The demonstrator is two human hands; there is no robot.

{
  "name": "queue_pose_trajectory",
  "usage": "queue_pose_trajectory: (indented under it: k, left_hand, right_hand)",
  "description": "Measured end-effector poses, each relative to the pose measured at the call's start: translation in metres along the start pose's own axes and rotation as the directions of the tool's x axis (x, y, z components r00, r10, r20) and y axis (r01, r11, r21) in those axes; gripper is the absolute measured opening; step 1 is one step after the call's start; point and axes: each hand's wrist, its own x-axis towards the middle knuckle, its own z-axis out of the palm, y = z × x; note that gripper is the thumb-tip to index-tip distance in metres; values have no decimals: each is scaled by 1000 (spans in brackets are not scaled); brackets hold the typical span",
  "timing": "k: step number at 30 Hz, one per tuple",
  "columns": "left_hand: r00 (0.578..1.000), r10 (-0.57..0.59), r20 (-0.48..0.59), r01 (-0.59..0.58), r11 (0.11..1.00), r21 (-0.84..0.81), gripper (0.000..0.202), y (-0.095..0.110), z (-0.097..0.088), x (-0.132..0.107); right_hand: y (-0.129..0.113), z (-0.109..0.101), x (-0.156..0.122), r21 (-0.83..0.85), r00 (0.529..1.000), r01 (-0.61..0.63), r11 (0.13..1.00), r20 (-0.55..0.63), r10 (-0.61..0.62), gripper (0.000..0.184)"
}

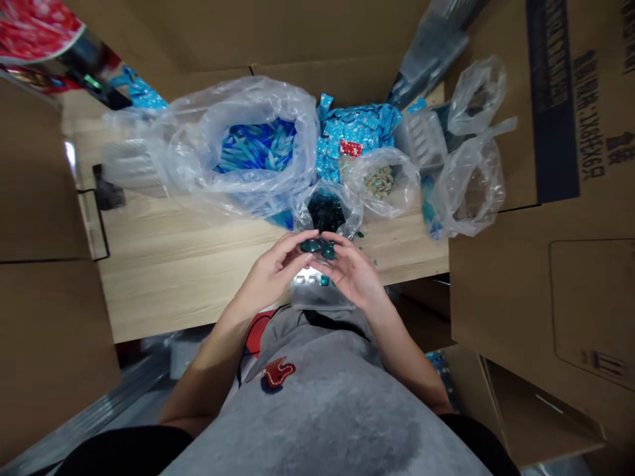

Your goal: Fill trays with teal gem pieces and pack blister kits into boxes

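Left hand (272, 271) and right hand (353, 272) half-curled, fingertips together holding dark teal pieces (317, 248) above wooden table (173, 277), just near of clear plastic bag (325, 215) of similar pieces.

We see small, glossy dark green plastic pieces (317, 248), smooth and shiny, at the middle of the frame. At upper centre, a large crinkled clear plastic bag (292, 99) shows a thin, glossy film. Just beside it, a blue printed wrapper (354, 129) looks shiny. Below them, a pale wood-grain counter (173, 284) looks smooth and matt. We see matt brown corrugated cardboard (501, 311) at right, and a soft grey cloth shirt (317, 410) at the bottom.
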Motion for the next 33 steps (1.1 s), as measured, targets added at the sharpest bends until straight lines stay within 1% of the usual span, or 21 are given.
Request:
queue_pose_trajectory:
  k: [2,4,6,7,9,11,12,14,17,19,21,23,25,27,28,30,31,33]
  left_hand:
    - [997,19,-75,-21,1000,-20,30,8,3,-4]
    - [991,47,-127,-52,998,-40,24,16,7,-7]
    - [986,88,-145,-94,995,-33,19,24,7,-10]
    - [985,106,-138,-111,993,-31,19,29,7,-11]
    - [986,124,-111,-131,990,-55,27,36,3,-14]
    - [987,130,-92,-139,984,-108,35,42,-1,-16]
    - [988,129,-86,-140,982,-130,35,43,-2,-17]
    - [988,128,-89,-140,979,-146,31,44,-5,-17]
    - [984,156,-89,-168,974,-151,16,44,-8,-17]
    - [980,188,-67,-197,967,-164,9,43,-9,-18]
    - [978,202,-54,-208,965,-158,9,44,-9,-21]
    - [977,197,-80,-206,972,-114,17,44,-9,-24]
    - [975,195,-109,-204,976,-75,25,45,-10,-27]
    - [981,177,-75,-182,981,-73,27,45,-11,-28]
    - [985,166,-41,-169,982,-84,24,45,-12,-28]
    - [988,151,14,-148,982,-116,17,45,-11,-28]
    - [988,156,14,-153,980,-130,15,45,-10,-29]
    - [980,197,-23,-199,969,-144,16,44,-8,-31]
  right_hand:
    - [-1,5,-8,-29,997,72,997,18,-72,24]
    - [-5,12,-17,-103,985,170,980,19,-169,28]
    - [-10,19,-26,-208,971,239,948,38,-236,26]
    - [-13,22,-31,-249,967,256,934,53,-251,24]
    - [-19,27,-39,-283,965,264,922,81,-251,19]
    - [-22,31,-44,-266,962,271,925,110,-250,18]
    - [-22,32,-46,-252,959,280,926,125,-255,17]
    - [-21,35,-47,-232,950,304,924,143,-276,15]
    - [-17,37,-47,-228,936,348,909,135,-324,12]
    - [-15,38,-48,-236,926,376,896,131,-354,16]
    - [-15,39,-49,-276,918,397,875,138,-373,18]
    - [-16,40,-51,-373,907,420,827,143,-396,19]
    - [-17,41,-54,-493,883,454,742,142,-446,21]
    - [-18,42,-56,-563,860,478,674,144,-490,22]
    - [-18,43,-57,-573,856,482,663,145,-497,21]
    - [-18,45,-58,-565,866,468,679,140,-480,17]
    - [-17,45,-58,-556,875,455,696,133,-466,15]
    - [-16,47,-59,-527,889,433,731,116,-443,11]
